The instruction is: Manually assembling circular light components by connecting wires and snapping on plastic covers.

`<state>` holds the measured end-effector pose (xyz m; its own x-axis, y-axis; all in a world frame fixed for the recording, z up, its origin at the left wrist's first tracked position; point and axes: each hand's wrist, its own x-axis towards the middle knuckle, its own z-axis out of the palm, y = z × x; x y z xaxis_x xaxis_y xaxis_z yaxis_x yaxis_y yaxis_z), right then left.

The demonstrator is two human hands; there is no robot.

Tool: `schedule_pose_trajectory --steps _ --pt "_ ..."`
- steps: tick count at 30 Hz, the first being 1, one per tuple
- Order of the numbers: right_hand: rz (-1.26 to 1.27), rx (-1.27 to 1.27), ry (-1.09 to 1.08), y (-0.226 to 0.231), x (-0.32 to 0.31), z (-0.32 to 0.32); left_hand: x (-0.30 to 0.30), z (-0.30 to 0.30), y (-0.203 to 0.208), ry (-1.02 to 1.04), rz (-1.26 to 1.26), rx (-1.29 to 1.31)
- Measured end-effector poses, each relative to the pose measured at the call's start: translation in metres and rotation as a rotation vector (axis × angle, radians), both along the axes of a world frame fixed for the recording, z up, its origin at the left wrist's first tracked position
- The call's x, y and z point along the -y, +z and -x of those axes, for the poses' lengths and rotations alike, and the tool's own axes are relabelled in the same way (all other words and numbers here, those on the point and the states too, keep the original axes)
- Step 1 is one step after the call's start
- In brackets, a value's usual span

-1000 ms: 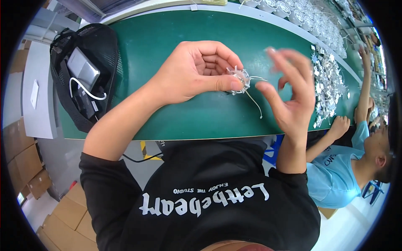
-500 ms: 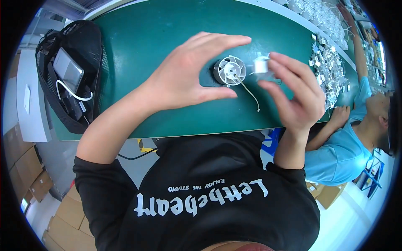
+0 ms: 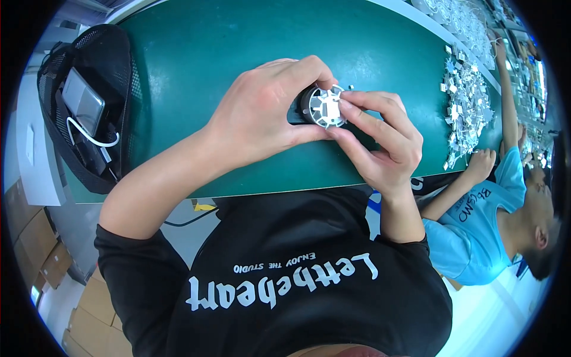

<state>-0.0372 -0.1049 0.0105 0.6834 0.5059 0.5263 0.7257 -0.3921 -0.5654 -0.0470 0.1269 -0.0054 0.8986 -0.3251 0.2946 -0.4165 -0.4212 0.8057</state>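
Observation:
A small round fan (image 3: 306, 109) with a dark side and white blades stands on the green table. My left hand (image 3: 264, 104) wraps round it, thumb at the near side and index finger at the far side. Against the fan's face lies a small white part (image 3: 331, 106), and it overlaps the hub. My right hand (image 3: 386, 137) pinches this part at its right edge, with the thumb low at the fan's rim. The fingers hide some of the rim, and the fan's thin cable hardly shows.
At the left lies an open black mesh case (image 3: 89, 113) holding a silver-grey device (image 3: 83, 101) and a white cable. Many small white parts (image 3: 467, 113) are heaped on the right. A co-worker in a light blue shirt (image 3: 482, 220) sits beyond my right arm.
My right hand has moved left with the white part, bringing it from beside the fan onto its face. My left hand has closed in from wide open to round the fan.

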Motion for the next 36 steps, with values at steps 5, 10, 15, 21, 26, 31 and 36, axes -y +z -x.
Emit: schedule_pose_trajectory --steps 5,10,15,21,26,31,36 --pt "-0.031 0.001 -0.031 -0.008 0.001 0.006 0.002 0.0 -0.001 0.013 0.016 0.032" --pt "-0.056 0.004 -0.058 -0.012 0.004 0.006 0.003 0.001 -0.003 0.015 0.027 0.058" --pt "-0.07 -0.01 -0.061 -0.012 0.005 0.007 0.004 0.0 -0.001 0.011 0.011 0.045" --pt "-0.019 0.036 -0.042 -0.008 0.003 0.004 0.003 0.0 -0.002 0.015 -0.002 0.068" --pt "-0.002 0.026 -0.014 -0.008 0.003 0.007 0.003 -0.002 0.0 0.0 -0.023 0.047" --pt "0.033 -0.036 0.024 -0.003 0.006 0.009 0.002 -0.005 0.003 -0.039 -0.039 0.046" --pt "0.049 -0.085 0.056 -0.003 0.007 0.003 -0.002 -0.014 0.002 -0.037 -0.08 0.048"
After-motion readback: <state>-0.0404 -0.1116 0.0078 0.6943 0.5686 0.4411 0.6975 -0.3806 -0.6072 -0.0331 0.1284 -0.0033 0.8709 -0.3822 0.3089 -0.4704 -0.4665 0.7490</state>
